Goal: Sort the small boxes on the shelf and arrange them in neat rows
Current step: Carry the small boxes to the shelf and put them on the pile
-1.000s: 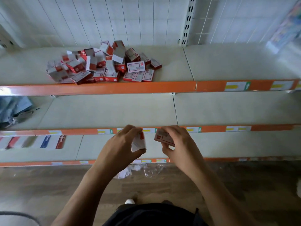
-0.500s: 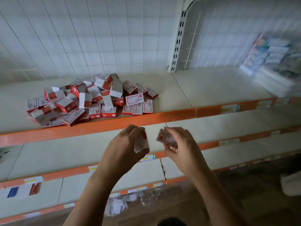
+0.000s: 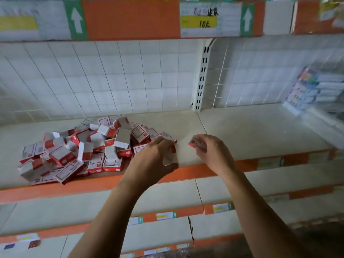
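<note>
Fingers first. On my feed the left fingers (image 3: 163, 145) are curled round a white-and-red box (image 3: 170, 157), so the left hand (image 3: 154, 162) has a full grip on it. Over on the right hand (image 3: 216, 155), the fingers (image 3: 207, 141) pinch a second box (image 3: 197, 144), its red end poking out to the left towards the other hand. The two held boxes are near each other, with a gap of pale board between them.

Both hands sit over the front part of the shelf (image 3: 251, 131), just behind its orange front strip (image 3: 188, 173). I can't tell whether either box touches the board (the picture is smeared right there).

Moving out: left of the left hand lies the heap of small boxes (image 3: 87, 151), all jumbled. Some lie flat, some stand on edge, some lean across their neighbours, and the nearest ones are partly hidden behind the hand. The front ones reach the orange strip.

Further back I see the gridded back panel (image 3: 111, 77) and a slotted upright (image 3: 202, 77). Colourful packs (image 3: 312, 88) are stacked at the far right, blurred. Overhead there's a price label (image 3: 204, 19) with a yellow band. Below, the lower shelves (image 3: 163, 196) step down towards me.
</note>
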`<act>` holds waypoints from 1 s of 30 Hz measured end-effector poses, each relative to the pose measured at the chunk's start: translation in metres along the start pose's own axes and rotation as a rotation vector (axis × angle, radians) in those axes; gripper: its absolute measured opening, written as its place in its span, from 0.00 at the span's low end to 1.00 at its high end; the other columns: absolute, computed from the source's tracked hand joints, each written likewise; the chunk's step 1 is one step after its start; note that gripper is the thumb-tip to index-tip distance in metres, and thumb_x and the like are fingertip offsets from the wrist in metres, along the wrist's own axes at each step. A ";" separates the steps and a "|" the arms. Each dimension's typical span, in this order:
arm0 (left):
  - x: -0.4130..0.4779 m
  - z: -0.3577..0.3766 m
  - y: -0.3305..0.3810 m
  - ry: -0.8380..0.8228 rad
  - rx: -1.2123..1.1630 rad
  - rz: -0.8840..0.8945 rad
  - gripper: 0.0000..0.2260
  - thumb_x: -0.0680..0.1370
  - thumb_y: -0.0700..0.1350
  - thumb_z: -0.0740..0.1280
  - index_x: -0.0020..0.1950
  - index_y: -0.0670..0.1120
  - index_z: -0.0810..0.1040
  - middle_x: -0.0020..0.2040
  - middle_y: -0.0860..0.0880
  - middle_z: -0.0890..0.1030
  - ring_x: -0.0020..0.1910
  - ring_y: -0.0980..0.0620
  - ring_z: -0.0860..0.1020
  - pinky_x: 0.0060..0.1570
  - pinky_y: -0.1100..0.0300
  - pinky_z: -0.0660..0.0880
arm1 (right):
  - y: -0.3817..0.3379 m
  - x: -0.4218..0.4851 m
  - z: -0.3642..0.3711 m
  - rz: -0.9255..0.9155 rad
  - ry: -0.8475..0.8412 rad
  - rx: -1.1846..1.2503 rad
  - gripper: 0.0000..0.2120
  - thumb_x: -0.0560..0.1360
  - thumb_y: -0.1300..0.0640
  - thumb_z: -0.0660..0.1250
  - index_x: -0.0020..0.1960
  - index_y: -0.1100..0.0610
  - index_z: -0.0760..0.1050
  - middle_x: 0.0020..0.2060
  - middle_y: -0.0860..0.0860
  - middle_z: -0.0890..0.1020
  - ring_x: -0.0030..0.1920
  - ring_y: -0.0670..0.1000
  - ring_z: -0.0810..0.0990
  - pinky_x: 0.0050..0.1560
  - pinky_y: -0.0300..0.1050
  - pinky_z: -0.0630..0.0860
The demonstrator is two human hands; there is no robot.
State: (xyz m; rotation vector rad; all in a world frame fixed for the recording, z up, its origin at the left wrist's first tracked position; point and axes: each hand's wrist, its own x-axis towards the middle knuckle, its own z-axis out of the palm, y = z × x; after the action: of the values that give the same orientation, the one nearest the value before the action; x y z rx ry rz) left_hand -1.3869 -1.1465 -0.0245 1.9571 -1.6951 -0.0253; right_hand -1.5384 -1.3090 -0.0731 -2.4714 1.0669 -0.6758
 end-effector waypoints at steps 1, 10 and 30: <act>0.001 0.001 -0.001 0.010 -0.005 -0.012 0.27 0.69 0.50 0.77 0.66 0.46 0.75 0.59 0.50 0.77 0.54 0.51 0.77 0.49 0.62 0.73 | 0.005 0.002 0.003 0.010 -0.039 -0.010 0.15 0.72 0.59 0.70 0.58 0.57 0.80 0.51 0.55 0.83 0.52 0.58 0.80 0.47 0.42 0.73; -0.032 -0.019 -0.019 0.134 0.067 -0.164 0.27 0.70 0.50 0.76 0.67 0.46 0.74 0.59 0.51 0.77 0.53 0.53 0.77 0.46 0.65 0.74 | -0.059 0.001 -0.003 -0.345 0.144 0.208 0.14 0.74 0.59 0.71 0.59 0.59 0.79 0.54 0.51 0.82 0.55 0.54 0.79 0.53 0.48 0.77; -0.232 -0.160 -0.201 0.406 0.162 -0.730 0.23 0.66 0.44 0.79 0.59 0.43 0.78 0.51 0.48 0.79 0.47 0.49 0.78 0.47 0.61 0.71 | -0.297 -0.042 0.153 -0.756 -0.279 0.497 0.12 0.75 0.60 0.72 0.58 0.55 0.80 0.52 0.45 0.82 0.52 0.42 0.79 0.55 0.39 0.76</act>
State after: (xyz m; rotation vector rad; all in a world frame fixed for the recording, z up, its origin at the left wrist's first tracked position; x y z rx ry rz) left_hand -1.1943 -0.8596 -0.0469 2.3977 -0.6946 0.2307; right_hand -1.3079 -1.0640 -0.0615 -2.3625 -0.1674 -0.6575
